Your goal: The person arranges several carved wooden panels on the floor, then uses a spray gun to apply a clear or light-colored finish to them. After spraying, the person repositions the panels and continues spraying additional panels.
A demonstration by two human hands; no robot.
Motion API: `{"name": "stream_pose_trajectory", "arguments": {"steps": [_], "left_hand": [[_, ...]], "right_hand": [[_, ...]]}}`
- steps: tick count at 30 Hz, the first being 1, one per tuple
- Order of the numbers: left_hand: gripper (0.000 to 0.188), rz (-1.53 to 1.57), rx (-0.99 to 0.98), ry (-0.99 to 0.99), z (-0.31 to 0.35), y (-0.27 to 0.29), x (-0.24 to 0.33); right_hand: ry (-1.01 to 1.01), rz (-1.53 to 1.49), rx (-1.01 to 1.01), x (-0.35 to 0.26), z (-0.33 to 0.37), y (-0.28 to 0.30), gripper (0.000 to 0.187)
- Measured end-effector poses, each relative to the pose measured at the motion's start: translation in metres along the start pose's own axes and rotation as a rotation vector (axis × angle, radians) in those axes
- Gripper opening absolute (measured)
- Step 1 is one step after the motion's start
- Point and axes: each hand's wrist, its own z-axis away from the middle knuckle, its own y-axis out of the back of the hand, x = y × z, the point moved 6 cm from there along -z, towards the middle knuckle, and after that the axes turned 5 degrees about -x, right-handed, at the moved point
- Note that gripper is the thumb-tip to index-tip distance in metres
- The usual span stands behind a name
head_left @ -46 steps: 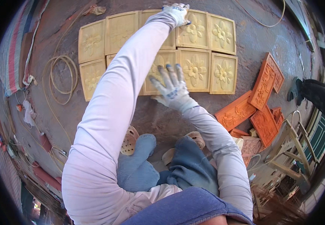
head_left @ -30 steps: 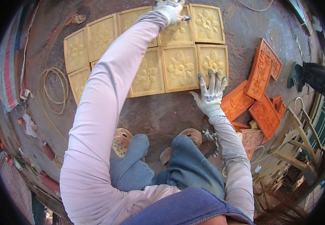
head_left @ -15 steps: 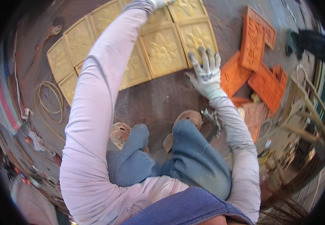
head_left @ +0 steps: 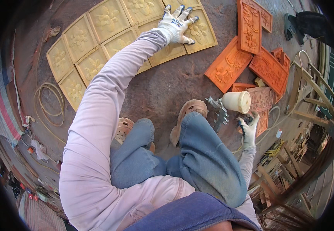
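My left hand point(head_left: 177, 26), in a white glove with dark fingertips, lies with fingers spread on the pale yellow carved wood panels point(head_left: 115, 38). These panels sit edge to edge in rows on the floor, each with a raised flower. My forearm covers part of them. Down at the right, my right hand point(head_left: 248, 129), gloved too, has its fingers apart and seems to hold nothing. Close beside it is a spray gun point(head_left: 221, 114) with a whitish cup point(head_left: 237, 102), next to my right shoe.
Several orange-red carved panels point(head_left: 251, 27) lie in an overlapping pile at right. A coiled hose point(head_left: 50, 104) rests at far left, near a striped sheet point(head_left: 5, 96). Wooden frames point(head_left: 313, 92) stand at the right edge. Another person's dark-clothed leg point(head_left: 317, 27) shows at upper right.
My right hand has left the yellow panels and come back down to the right, beside the spray gun. My left hand has shifted nearer and rightward over the panels.
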Motion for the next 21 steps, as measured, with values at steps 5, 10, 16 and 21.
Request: {"name": "stream_pose_trajectory", "arguments": {"steps": [5, 10, 16, 21], "left_hand": [[0.089, -0.032, 0.027, 0.008, 0.007, -0.006, -0.015], [0.078, 0.008, 0.03, 0.125, 0.019, -0.009, -0.002], [0.073, 0.056, 0.025, -0.07, 0.083, -0.037, 0.019], [0.071, 0.011, -0.016, -0.142, 0.121, -0.053, 0.012]], "right_hand": [[-0.223, -0.616, -0.255, 0.087, 0.014, -0.07, 0.048], [-0.323, -0.694, -0.296, 0.104, 0.019, -0.096, 0.036], [-0.144, -0.204, -0.271, 0.079, 0.001, -0.109, 0.032], [-0.09, -0.245, -0.387, -0.016, -0.009, -0.1, 0.028]]}}
